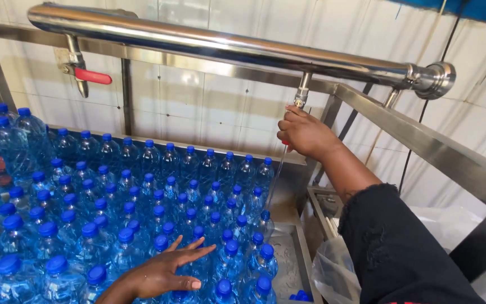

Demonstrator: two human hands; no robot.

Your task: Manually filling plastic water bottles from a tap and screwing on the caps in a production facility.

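My right hand (305,134) is raised and closed around the red handle of a small tap (301,97) that hangs from the big steel pipe (226,48). A thin stream of water (275,180) runs down from it toward an uncapped bottle (265,217) at the right edge of the pack. My left hand (167,269) rests flat, fingers spread, on the blue caps of several filled clear water bottles (142,197) standing packed in a steel trough.
A second tap with a red lever (92,76) hangs from the pipe at the left. A steel frame rail (423,141) runs along the right. Loose blue caps (300,295) lie on the trough floor (286,256). Clear plastic bags (333,270) sit at the lower right.
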